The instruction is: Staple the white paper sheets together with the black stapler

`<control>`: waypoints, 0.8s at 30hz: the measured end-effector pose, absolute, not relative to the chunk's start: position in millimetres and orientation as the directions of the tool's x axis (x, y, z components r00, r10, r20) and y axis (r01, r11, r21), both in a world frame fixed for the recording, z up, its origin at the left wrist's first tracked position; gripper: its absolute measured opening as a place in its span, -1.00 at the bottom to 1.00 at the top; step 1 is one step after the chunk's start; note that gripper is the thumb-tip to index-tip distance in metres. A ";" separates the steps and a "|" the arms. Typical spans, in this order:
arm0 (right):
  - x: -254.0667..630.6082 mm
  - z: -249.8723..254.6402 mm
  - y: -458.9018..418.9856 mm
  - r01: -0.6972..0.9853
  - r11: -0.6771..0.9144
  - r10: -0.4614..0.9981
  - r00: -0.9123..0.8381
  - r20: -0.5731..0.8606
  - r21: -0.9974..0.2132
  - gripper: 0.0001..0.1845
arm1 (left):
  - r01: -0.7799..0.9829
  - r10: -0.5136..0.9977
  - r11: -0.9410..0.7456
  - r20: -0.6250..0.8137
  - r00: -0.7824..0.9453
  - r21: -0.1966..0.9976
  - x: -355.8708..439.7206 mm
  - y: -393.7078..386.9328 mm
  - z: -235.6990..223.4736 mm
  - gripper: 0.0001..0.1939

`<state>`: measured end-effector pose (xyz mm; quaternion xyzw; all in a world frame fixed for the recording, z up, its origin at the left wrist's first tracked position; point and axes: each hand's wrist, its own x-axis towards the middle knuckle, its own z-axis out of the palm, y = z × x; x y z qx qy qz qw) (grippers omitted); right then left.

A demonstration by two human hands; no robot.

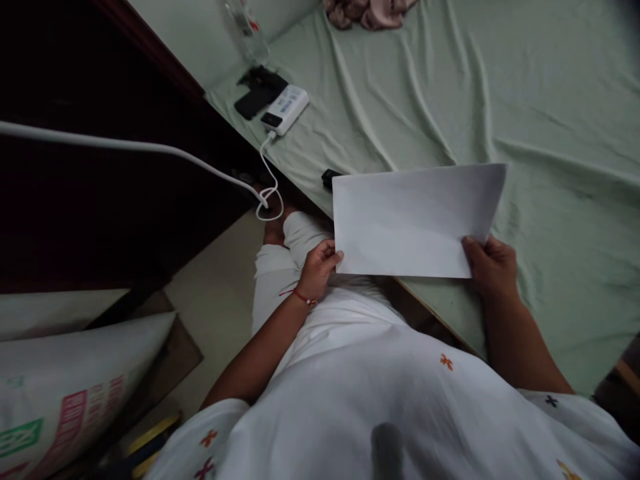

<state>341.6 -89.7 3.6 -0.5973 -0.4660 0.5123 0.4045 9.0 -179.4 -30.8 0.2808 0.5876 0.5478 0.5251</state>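
A blank white sheet of paper [405, 220] spans the space between my two hands, above my lap and the edge of the bed. Its lower left corner is pinched by my left hand [320, 267], thumb on top, with a red string bracelet at the wrist. On the opposite side my right hand [493, 267] grips the lower right part, thumb on the near face and fingers behind. The paper bends slightly upward at its right end. Part of a small black object [330, 179] shows beyond the paper's upper left corner; the rest is hidden.
A pale green bed sheet [560, 220] covers the bed. On it lie a white power bank [286, 110] with a white cable [200, 157], a dark item [260, 90], a clear bottle [247, 30] and crumpled pink cloth [367, 12]. Printed sacks [75, 387] stand at the lower left.
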 end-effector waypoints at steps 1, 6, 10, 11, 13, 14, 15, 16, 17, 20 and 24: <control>341.3 3.0 -89.4 0.140 -0.223 0.975 0.048 -0.218 -0.965 -0.74 | -0.211 0.901 0.259 -0.315 -0.300 0.942 7.6 -180.3 -32.6 -0.53; 345.3 -10.1 -87.1 0.198 -0.160 0.987 0.043 -0.154 -0.967 -0.71 | -0.154 0.878 0.224 -0.268 -0.397 0.962 6.6 -182.0 -38.4 -0.36; 349.5 -22.5 -83.0 0.150 -0.121 0.989 0.105 -0.106 -0.981 -0.65 | -0.259 0.880 0.279 -0.354 -0.317 0.925 8.6 -182.6 -34.3 -0.31; 349.7 -23.3 -82.3 0.134 -0.117 0.987 0.122 -0.101 -0.984 -0.64 | -0.261 0.884 0.302 -0.372 -0.283 0.917 8.4 -183.4 -33.3 -0.31; 349.3 -22.3 -81.7 0.124 -0.108 0.985 0.146 -0.090 -0.986 -0.63 | -0.218 0.895 0.326 -0.375 -0.242 0.920 7.3 -185.1 -33.0 -0.34; 348.9 -21.0 -81.8 0.128 -0.105 0.985 0.150 -0.085 -0.986 -0.63 | -0.183 0.903 0.318 -0.356 -0.241 0.930 6.6 -185.9 -33.7 -0.36; 348.5 -19.7 -82.1 0.138 -0.103 0.986 0.145 -0.083 -0.985 -0.64 | -0.149 0.910 0.298 -0.328 -0.253 0.943 6.0 -186.6 -34.8 -0.36; 348.3 -18.6 -82.4 0.149 -0.102 0.987 0.138 -0.081 -0.984 -0.64 | -0.124 0.916 0.275 -0.299 -0.268 0.953 5.6 -187.1 -35.9 -0.35; 348.1 -17.9 -82.6 0.158 -0.101 0.988 0.135 -0.080 -0.982 -0.64 | -0.116 0.918 0.255 -0.278 -0.283 0.960 5.6 -187.4 -36.9 -0.33; 347.9 -18.0 -82.4 0.138 -0.118 0.984 0.146 -0.098 -0.983 -0.64 | -0.172 0.911 0.268 -0.308 -0.274 0.948 6.8 -187.5 -35.8 -0.32; 347.3 -18.9 -81.2 0.043 -0.139 0.975 0.183 -0.129 -0.989 -0.64 | -0.215 0.920 0.317 -0.355 -0.167 0.924 9.1 -187.0 -27.5 -0.36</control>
